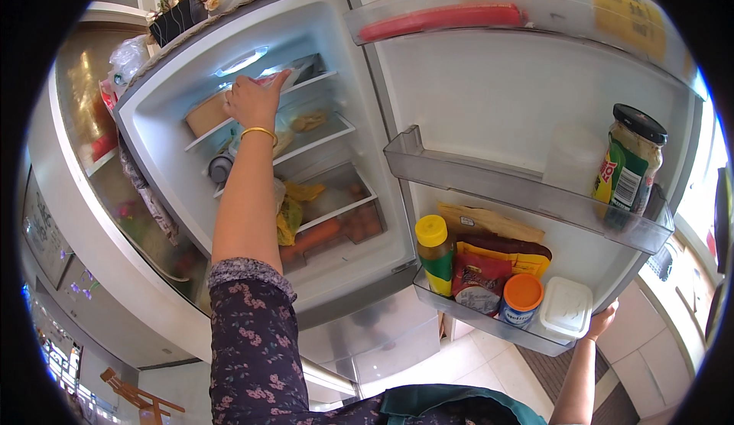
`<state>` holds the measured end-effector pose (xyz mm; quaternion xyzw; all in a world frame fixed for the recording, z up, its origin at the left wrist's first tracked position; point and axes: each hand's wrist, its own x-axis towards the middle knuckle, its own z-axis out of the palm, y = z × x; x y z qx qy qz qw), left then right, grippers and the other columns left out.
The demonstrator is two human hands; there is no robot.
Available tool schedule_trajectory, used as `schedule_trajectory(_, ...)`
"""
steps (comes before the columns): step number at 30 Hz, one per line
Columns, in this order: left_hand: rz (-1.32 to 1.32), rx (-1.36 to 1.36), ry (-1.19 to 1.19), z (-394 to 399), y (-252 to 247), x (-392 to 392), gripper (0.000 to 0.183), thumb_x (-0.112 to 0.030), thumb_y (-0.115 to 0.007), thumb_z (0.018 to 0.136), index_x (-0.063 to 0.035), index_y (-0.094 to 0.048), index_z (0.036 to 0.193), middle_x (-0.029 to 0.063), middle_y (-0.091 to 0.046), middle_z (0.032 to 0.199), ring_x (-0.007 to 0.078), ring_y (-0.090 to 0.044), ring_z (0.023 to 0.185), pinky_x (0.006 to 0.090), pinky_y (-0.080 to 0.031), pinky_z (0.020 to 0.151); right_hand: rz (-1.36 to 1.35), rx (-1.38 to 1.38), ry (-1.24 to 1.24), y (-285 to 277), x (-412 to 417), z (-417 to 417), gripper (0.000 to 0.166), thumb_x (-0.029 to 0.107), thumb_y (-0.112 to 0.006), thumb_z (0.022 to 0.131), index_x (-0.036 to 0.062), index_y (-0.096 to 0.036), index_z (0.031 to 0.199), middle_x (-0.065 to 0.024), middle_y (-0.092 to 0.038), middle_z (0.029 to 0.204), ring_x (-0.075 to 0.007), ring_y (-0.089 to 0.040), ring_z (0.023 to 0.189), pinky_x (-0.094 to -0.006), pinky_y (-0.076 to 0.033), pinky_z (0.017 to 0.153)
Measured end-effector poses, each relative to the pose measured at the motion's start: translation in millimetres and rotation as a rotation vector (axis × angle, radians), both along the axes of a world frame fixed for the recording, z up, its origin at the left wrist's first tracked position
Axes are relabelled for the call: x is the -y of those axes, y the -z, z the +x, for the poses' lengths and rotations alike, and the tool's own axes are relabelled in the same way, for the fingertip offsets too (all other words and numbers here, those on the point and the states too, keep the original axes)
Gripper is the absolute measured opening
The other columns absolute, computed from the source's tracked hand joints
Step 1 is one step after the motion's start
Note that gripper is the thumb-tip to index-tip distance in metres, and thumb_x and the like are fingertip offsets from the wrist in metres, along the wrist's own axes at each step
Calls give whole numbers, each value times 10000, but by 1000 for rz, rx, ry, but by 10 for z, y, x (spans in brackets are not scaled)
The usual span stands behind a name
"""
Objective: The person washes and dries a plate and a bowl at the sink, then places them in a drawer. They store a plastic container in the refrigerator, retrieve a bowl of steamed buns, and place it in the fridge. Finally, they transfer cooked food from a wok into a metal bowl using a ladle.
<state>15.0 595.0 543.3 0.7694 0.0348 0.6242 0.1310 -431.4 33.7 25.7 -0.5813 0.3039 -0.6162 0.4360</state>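
Observation:
My left hand (255,101) is raised inside the lit refrigerator at its top shelf (309,85), the thumb and fingers on a plastic packet (266,80) with some red on it. Just left of the hand stands a light brown box (207,114). A dark packet (309,68) lies on the same shelf to the right. My right hand (603,320) is at the lower outer edge of the open refrigerator door (487,87); most of its fingers are hidden behind the door.
Lower shelves hold a grey-capped bottle (220,168), a yellow plastic bag (291,218) and a drawer (367,223). Door racks carry a black-lidded jar (631,161), a yellow-capped bottle (434,250), an orange-lidded tub (522,299) and a white container (565,307). Cabinets (648,345) stand at right.

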Motion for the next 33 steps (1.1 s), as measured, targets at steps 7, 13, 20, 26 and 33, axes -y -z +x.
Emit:
schedule_trajectory(7,16,2,-8,-31,11,83,851,-829,-690,611,-66,-670,988,121,-719,1025,318,-615,1056,474,-361,930,-68,-3,74,146,56,-12,431,360,-358,1024,2,-592,1073,-150,-626,1032,-309,-596,986,-421,-446,908)
schedule_trajectory(13,-25,-72,41,-144,-40,1,880,-831,-709,592,-54,-660,1003,127,-723,989,311,-628,1034,465,-357,936,-127,-88,38,343,245,-74,283,251,-499,997,37,-525,1179,-159,-600,1096,-327,-598,1041,-423,-458,931)
schedule_trajectory(20,-99,-163,154,-149,-80,-106,898,-813,-732,593,-31,-642,1026,159,-707,1029,334,-614,1095,478,-407,979,-80,3,34,264,131,-79,401,342,-427,1002,-1,-567,1156,-172,-615,1088,-336,-594,1023,-435,-456,914)
schedule_trajectory(26,7,186,113,62,41,-365,666,-638,-646,817,-21,-668,1067,183,-686,1099,369,-604,1103,472,-466,957,-81,-18,19,90,-14,-111,512,401,-356,995,-25,-605,1134,-155,-627,1058,-295,-592,997,-423,-449,904)
schedule_trajectory(33,189,-230,-42,317,-137,-1396,382,-272,-452,961,6,-707,1026,216,-678,1106,400,-634,1071,495,-490,959,-103,-115,107,169,30,-140,531,405,-315,993,-30,-610,1070,-167,-614,1016,-314,-567,960,-434,-429,893)
